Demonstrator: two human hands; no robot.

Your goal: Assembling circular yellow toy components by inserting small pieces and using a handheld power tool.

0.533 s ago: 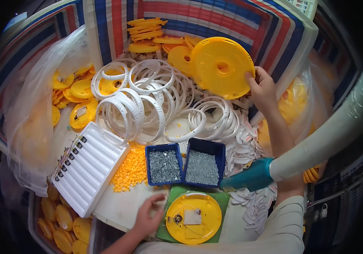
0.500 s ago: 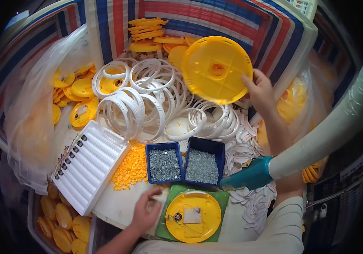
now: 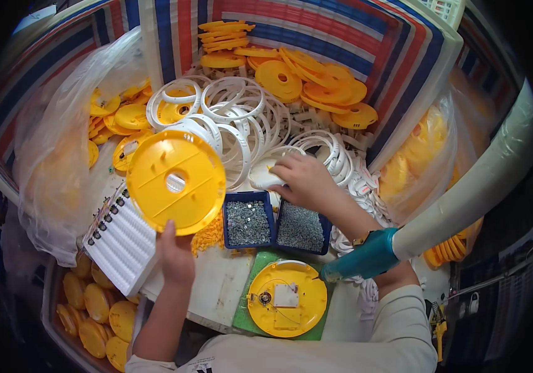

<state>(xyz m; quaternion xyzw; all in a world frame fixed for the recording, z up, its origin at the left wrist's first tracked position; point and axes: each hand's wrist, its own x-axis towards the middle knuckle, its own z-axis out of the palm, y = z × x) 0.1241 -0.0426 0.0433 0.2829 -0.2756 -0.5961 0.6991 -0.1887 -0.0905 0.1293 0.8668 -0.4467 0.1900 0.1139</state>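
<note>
Gripped at its lower rim by the left hand (image 3: 176, 258), a yellow disc (image 3: 176, 182) is held up tilted toward the camera, at about 10 o'clock from the bench (image 3: 217, 289) centre; the thumb is pressed on the face and the fingers are hidden behind. The right hand (image 3: 307, 180) is curled, palm down, over the white rings (image 3: 235, 118) at 1 o'clock, and a ring appears to be pinched, though what exactly is held cannot be told. The disc is judged light, stiff moulded plastic with a smooth face, so it is best held by the edge, where the rim offers purchase; the central hole and ribs could also be used. Nearest, at 6 o'clock, a second yellow disc with fitted parts (image 3: 286, 299) is laid on a green mat (image 3: 245, 314). Just beyond, two blue trays of small metal parts (image 3: 276, 222) are set side by side. A ridged white tray (image 3: 123, 239) is seen at 9 o'clock. Farther off, at 12 o'clock, stacked yellow discs (image 3: 304, 81) are heaped against a striped bag (image 3: 353, 43).
</note>
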